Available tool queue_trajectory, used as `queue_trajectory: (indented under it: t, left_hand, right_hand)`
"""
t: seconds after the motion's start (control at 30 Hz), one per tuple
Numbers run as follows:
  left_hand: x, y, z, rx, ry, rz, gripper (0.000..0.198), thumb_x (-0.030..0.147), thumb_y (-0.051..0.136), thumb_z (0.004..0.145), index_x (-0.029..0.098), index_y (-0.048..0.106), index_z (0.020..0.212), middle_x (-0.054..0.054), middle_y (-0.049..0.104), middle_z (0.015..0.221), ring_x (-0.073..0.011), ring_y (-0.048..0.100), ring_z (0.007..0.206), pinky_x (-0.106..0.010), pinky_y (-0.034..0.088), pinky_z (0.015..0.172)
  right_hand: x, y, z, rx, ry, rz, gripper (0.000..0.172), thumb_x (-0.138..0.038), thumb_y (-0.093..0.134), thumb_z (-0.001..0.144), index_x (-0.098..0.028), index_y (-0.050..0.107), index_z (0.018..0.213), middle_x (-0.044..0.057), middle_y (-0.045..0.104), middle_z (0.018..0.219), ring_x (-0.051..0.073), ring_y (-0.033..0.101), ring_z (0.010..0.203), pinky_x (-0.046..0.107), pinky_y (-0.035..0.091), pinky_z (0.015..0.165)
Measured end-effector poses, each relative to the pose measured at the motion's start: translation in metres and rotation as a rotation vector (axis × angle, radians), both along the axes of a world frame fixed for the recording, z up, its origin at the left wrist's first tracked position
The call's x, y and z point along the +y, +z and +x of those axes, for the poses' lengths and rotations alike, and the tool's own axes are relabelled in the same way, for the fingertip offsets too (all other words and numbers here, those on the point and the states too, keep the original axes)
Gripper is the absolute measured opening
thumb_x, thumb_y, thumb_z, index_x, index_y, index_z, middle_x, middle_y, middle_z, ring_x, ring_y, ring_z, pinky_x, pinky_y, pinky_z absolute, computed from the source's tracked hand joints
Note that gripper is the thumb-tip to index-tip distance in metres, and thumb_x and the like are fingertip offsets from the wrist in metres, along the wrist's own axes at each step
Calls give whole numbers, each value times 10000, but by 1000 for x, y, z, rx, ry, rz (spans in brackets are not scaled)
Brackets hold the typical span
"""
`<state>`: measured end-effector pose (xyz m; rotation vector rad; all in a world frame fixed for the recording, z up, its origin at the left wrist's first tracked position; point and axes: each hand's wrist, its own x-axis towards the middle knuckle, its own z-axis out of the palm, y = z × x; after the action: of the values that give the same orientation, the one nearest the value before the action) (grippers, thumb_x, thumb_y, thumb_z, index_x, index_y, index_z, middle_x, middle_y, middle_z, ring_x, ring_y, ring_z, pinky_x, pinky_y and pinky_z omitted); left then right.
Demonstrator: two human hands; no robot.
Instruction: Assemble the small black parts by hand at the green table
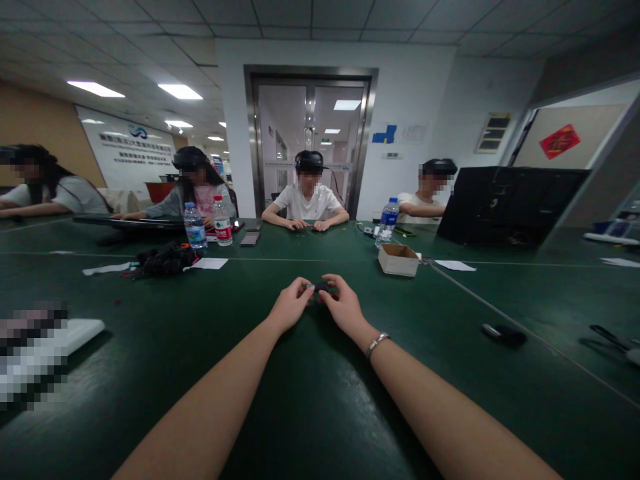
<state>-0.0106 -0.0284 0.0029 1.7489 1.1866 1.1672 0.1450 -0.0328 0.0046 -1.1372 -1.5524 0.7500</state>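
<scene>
Both forearms reach out over the dark green table (280, 413). Between my fingertips is a small black item with a silvery end (320, 287), too small to name. The fingers of my left hand (290, 303) are closed on its silvery end. My right hand (345, 303), with a metal bracelet (377, 345) at the wrist, pinches the black part. Fingers hide some of the item, which appears just above the tabletop. Off to the right lies another black piece with a silvery end (505, 334).
An open cardboard box (399, 260) stands ahead on the right, near a water bottle (387, 220). A black cable bundle (167, 259) and two bottles, one with a red label (222, 223), are at left. A large black monitor (510, 207) stands right. Several people sit across.
</scene>
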Motion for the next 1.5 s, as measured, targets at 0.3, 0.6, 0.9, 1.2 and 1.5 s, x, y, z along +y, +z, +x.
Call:
queue_trajectory:
  t: [0.3, 0.6, 0.9, 1.2, 1.5]
  left_hand:
    - [3, -1, -1, 124, 72, 7, 464, 572, 352, 837, 181, 573, 718, -12, 607, 670, -153, 574, 648, -286, 440, 676]
    - [0, 1, -1, -43, -29, 26, 244, 350, 540, 798, 207, 555, 995, -20, 605, 874, -131, 592, 729, -267, 476, 697]
    - [2, -1, -2, -20, -24, 21, 210, 329, 483, 838, 202, 555, 990, -17, 606, 833, -137, 596, 744, -280, 479, 709]
    - [2, -1, 0, -25, -8, 5, 226, 360, 466, 842, 185, 556, 953, -22, 608, 785, -139, 591, 709, -285, 474, 695]
    - [2, -2, -1, -8, 12, -11, 272, 425, 457, 841, 181, 572, 880, -11, 601, 732, -139, 581, 684, -282, 467, 688]
  right_hand:
    - [0, -1, -1, 18, 31, 18, 286, -221, 564, 735, -216, 572, 1021, 33, 621, 1019, 106, 629, 654, 273, 515, 663]
    - [1, -1, -1, 12, 25, 19, 282, -201, 551, 737, -208, 561, 1019, 29, 621, 987, 111, 634, 656, 281, 515, 675]
    - [-1, 0, -1, 2, 32, 14, 282, -220, 552, 742, -210, 569, 1024, 29, 616, 1009, 108, 632, 672, 278, 520, 677]
    - [-1, 0, 0, -12, 37, 20, 277, -220, 553, 745, -215, 570, 1022, 32, 618, 1029, 111, 629, 678, 290, 525, 692]
    - [-4, 2, -2, -4, 26, 7, 264, -209, 552, 740, -204, 568, 1003, 39, 619, 1000, 119, 634, 668, 295, 523, 673]
